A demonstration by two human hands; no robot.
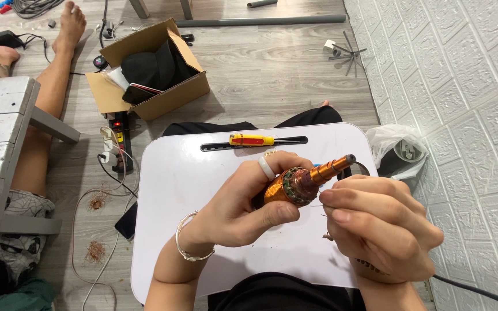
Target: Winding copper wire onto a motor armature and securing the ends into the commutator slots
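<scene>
Head view, looking down onto a white counter set across the person's lap. The left hand is closed around a motor rotor, copper windings in the palm and the shaft pointing up and to the right; a white ring sits on one finger and a bracelet on the wrist. The right hand is drawn into a pinch grip just right of the rotor, thumb and forefinger closed on a fine wire that runs back toward the windings. The rotor is held clear above the counter, near its right half. A yellow and red screwdriver lies in the slot at the counter's far edge. On the floor to the far left stand an open cardboard box and a power strip, with copper scraps nearer; another person's legs lie at the left. A plastic bag rests by the tiled wall at right. For the wire work shown, it seems best to keep the rotor steady in the left hand, pull the strand evenly along its own line, and avoid sharp kinks that could snap it.
</scene>
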